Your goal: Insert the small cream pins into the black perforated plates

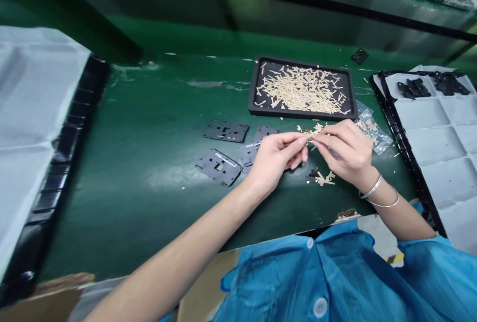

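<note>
My left hand [278, 155] and my right hand [345, 148] meet above the green table, thumbs and forefingers pinched together. Between the fingertips is a small pale piece [309, 135], too small to make out clearly. Flat dark grey plates with cut-outs lie left of my left hand: one plate [226, 131] at the back, another plate [219, 166] nearer me, and others partly hidden by the hand. Loose cream strips [318, 128] lie just behind the fingertips. A little heap of cream strips [326, 178] and dark bits rests below my right hand.
A black tray [301, 114] full of cream strips stands behind my hands. A clear plastic bag [382, 143] with pale pieces lies to the right. White-lined trays flank the table, the right tray [428, 118] bearing black parts [413, 88]. A small black part [359, 56] lies at the back.
</note>
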`<state>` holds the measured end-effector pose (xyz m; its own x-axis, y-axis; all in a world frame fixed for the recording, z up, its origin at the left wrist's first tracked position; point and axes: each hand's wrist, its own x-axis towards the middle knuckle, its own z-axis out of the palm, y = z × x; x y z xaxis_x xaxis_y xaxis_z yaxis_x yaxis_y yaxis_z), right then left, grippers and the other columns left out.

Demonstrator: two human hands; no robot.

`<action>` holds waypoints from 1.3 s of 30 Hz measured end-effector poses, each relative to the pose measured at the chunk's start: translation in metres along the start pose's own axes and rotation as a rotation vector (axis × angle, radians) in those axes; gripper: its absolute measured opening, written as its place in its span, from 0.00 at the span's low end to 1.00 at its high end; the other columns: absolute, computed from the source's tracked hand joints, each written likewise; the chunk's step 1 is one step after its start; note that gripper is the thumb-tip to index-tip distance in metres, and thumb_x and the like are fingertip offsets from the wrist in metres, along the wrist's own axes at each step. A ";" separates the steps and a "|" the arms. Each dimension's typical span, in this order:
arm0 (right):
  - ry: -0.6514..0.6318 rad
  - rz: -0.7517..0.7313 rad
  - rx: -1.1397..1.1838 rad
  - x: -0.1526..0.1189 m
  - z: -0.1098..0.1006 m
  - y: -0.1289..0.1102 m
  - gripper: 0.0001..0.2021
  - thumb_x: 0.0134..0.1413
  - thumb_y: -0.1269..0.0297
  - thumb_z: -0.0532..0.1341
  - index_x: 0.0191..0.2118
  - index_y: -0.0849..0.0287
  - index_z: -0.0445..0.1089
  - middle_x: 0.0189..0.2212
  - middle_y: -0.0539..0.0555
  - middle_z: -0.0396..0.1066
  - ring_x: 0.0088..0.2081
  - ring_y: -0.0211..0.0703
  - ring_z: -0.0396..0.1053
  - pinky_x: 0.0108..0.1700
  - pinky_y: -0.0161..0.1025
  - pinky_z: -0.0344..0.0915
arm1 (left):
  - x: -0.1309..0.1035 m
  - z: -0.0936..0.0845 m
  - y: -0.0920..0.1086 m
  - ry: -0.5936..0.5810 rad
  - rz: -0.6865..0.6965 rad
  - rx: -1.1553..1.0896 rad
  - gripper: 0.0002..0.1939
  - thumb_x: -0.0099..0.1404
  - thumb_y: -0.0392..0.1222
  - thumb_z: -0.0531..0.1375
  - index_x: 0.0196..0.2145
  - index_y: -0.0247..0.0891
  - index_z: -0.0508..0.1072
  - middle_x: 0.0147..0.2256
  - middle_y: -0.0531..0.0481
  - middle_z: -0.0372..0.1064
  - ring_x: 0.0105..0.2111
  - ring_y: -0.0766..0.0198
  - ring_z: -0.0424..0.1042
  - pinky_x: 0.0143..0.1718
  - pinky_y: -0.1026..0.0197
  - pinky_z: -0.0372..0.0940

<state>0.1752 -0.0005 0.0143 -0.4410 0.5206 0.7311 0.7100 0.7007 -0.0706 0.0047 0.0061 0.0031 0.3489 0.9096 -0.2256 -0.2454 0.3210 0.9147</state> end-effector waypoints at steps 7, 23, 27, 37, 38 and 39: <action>-0.026 -0.047 -0.032 0.001 0.002 -0.001 0.02 0.56 0.73 0.63 0.34 0.62 0.73 0.28 0.56 0.75 0.32 0.42 0.66 0.29 0.37 0.66 | -0.002 0.000 0.001 -0.025 0.064 0.183 0.12 0.60 0.47 0.60 0.28 0.33 0.74 0.19 0.54 0.65 0.15 0.74 0.55 0.18 0.66 0.48; -0.067 0.046 0.021 0.001 0.004 -0.004 0.08 0.58 0.74 0.59 0.29 0.60 0.72 0.26 0.53 0.75 0.29 0.40 0.69 0.29 0.37 0.67 | -0.004 -0.003 -0.002 0.044 0.464 0.806 0.10 0.63 0.36 0.54 0.26 0.35 0.72 0.22 0.52 0.66 0.23 0.67 0.61 0.27 0.64 0.56; 0.009 0.200 0.031 -0.001 0.002 0.010 0.06 0.57 0.73 0.60 0.31 0.58 0.72 0.26 0.51 0.76 0.28 0.39 0.71 0.32 0.37 0.67 | -0.005 -0.003 0.005 -0.047 0.246 0.529 0.10 0.62 0.41 0.56 0.27 0.34 0.72 0.20 0.54 0.63 0.20 0.70 0.58 0.23 0.65 0.53; -0.006 0.171 0.203 0.002 -0.005 0.011 0.03 0.55 0.72 0.62 0.34 0.58 0.73 0.34 0.54 0.78 0.35 0.42 0.73 0.36 0.41 0.71 | 0.002 -0.007 0.009 -0.307 -0.162 -0.177 0.14 0.54 0.46 0.64 0.21 0.34 0.68 0.16 0.53 0.61 0.16 0.72 0.55 0.16 0.68 0.43; -0.006 0.138 0.235 0.004 -0.007 0.007 0.03 0.55 0.72 0.62 0.34 0.58 0.72 0.32 0.54 0.77 0.34 0.41 0.73 0.36 0.41 0.71 | 0.003 -0.008 0.010 -0.317 -0.176 -0.199 0.14 0.54 0.46 0.64 0.21 0.34 0.67 0.16 0.53 0.61 0.16 0.72 0.55 0.17 0.67 0.42; -0.007 0.107 0.256 0.005 -0.008 0.004 0.02 0.55 0.72 0.63 0.34 0.58 0.72 0.31 0.54 0.76 0.34 0.41 0.72 0.36 0.41 0.70 | 0.003 -0.008 0.010 -0.327 -0.186 -0.212 0.14 0.54 0.46 0.64 0.21 0.34 0.67 0.16 0.53 0.61 0.16 0.72 0.55 0.17 0.67 0.42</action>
<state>0.1800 0.0012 0.0232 -0.3756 0.6011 0.7054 0.5913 0.7415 -0.3170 -0.0039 0.0138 0.0088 0.6648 0.7105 -0.2309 -0.3200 0.5501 0.7714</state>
